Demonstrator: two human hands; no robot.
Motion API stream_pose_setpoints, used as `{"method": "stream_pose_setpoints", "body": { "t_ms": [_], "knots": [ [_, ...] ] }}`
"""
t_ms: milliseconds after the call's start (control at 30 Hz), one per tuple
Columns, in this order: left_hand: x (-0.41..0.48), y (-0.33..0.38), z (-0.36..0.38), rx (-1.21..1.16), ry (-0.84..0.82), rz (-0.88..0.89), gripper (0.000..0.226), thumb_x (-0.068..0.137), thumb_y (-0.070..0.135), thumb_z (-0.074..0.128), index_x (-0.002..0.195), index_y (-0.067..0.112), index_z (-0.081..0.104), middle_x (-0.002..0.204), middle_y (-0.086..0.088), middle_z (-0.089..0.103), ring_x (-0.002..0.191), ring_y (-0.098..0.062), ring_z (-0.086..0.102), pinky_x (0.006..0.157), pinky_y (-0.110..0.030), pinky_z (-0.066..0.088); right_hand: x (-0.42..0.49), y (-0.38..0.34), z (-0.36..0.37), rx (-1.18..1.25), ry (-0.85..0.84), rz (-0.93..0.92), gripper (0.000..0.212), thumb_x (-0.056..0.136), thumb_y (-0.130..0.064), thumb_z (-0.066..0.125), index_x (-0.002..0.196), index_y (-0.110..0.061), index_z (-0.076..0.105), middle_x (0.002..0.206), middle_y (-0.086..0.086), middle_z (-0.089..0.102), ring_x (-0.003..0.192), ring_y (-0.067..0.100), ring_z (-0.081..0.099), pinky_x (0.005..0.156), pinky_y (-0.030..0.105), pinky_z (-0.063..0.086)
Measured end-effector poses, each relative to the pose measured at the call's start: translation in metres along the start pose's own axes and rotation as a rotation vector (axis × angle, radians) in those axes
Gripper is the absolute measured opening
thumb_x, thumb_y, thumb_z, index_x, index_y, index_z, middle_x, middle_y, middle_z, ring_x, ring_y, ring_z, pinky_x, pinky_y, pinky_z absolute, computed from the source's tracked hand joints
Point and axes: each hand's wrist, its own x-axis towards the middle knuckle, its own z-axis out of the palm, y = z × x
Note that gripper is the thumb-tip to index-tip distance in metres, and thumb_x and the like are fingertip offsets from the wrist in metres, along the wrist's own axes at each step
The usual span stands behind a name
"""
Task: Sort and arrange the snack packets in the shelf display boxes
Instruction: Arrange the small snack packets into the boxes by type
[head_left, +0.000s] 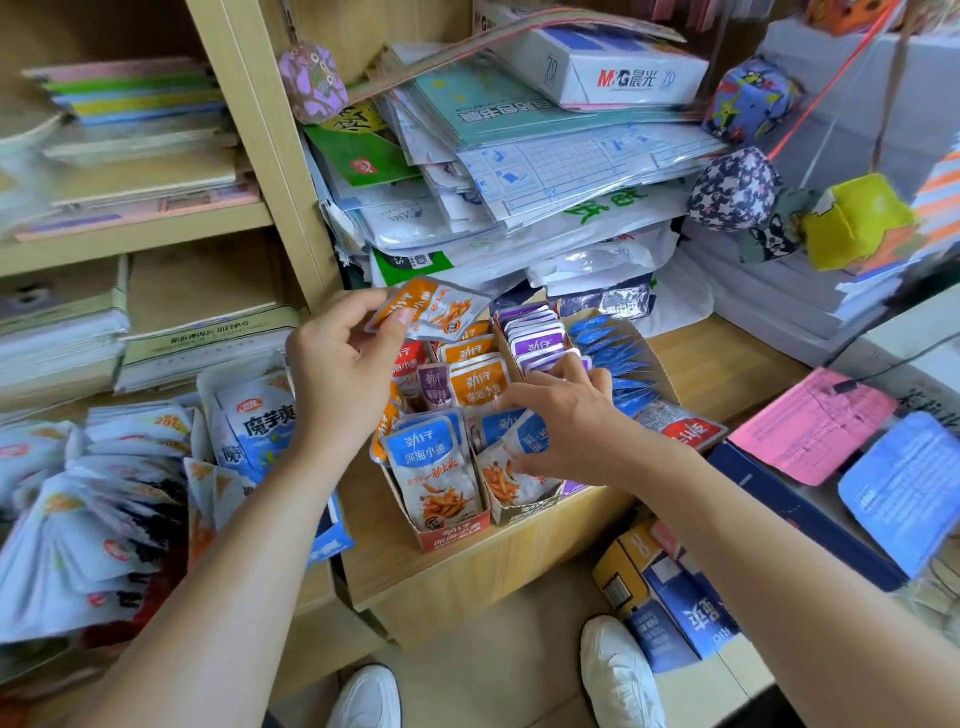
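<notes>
At the counter's (727, 364) middle, close to its front edge, stand the display boxes (452, 530), pkts upright in rows by colour. The left hand (343, 374) pinches an orange pkt (431, 306) btwn thumb & fingers, raised just above the back of the boxes, over the orange row (478, 376). The right hand (566, 426) lies w/ fingers spread on the blue pkts (496, 428) at the front; can't tell if it grips one or only presses. Step in hand, prob.: slot the orange pkt in w/ its own colour. To do it well: part the row w/ the right hand, hold neighbours back, drop it in upright, label facing front like the rest. Loose pkts (104, 519) lie piled beyond the counter's left edge.
</notes>
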Motion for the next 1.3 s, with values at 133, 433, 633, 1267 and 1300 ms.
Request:
{"method": "stream_pose_setpoints", "body": {
  "t_ms": [133,433,633,1267,1300],
  "knots": [
    [0.000,-0.002,0.008,0.078,-0.084,0.067,0.015,0.094,0.014,0.068,0.105,0.007,0.075,0.096,0.002,0.071,0.086,-0.002,0.063,0.075,-0.014,0.048,-0.015,0.007,-0.005,0.049,0.019,-0.059,0.053,0.084,-0.043,0.074,0.132,-0.041,0.054,0.120,-0.024,0.053,0.102,0.013,0.027,0.085,0.038,0.024],
    [-0.001,-0.009,0.020,0.133,-0.217,-0.064,0.021,0.089,0.018,0.076,0.108,0.025,0.072,0.088,0.008,0.075,0.079,-0.007,0.071,0.069,-0.034,0.059,-0.032,0.006,-0.015,0.160,-0.052,-0.061,0.048,0.087,-0.029,0.076,0.130,-0.037,0.056,0.122,-0.017,0.058,0.109,0.011,0.042,0.092,0.030,0.040],
    [-0.014,-0.006,0.031,0.471,-0.318,0.027,0.030,0.088,0.035,0.075,0.118,0.029,0.073,0.107,0.010,0.070,0.101,-0.013,0.059,0.082,-0.029,0.047,-0.034,0.008,-0.018,0.369,-0.070,0.021,0.054,0.085,-0.016,0.079,0.130,-0.030,0.053,0.129,-0.008,0.058,0.117,0.010,0.060,0.081,0.024,0.060],
    [-0.034,0.000,0.025,0.329,-0.644,0.069,0.021,0.092,0.024,0.072,0.110,0.032,0.076,0.075,0.028,0.060,0.080,0.001,0.057,0.070,-0.021,0.041,-0.056,0.016,-0.017,0.336,0.229,-0.160,0.036,0.084,-0.004,0.077,0.116,-0.018,0.073,0.113,-0.004,0.069,0.103,0.009,0.066,0.079,0.022,0.059],
    [-0.034,0.000,0.025,0.312,-0.647,0.051,0.022,0.092,0.024,0.072,0.112,0.032,0.075,0.076,0.027,0.062,0.080,0.003,0.057,0.073,-0.023,0.042,-0.058,0.017,-0.018,0.329,0.216,-0.168,0.035,0.085,-0.004,0.077,0.116,-0.019,0.073,0.113,-0.005,0.070,0.103,0.008,0.066,0.080,0.022,0.058]
  ]
}}
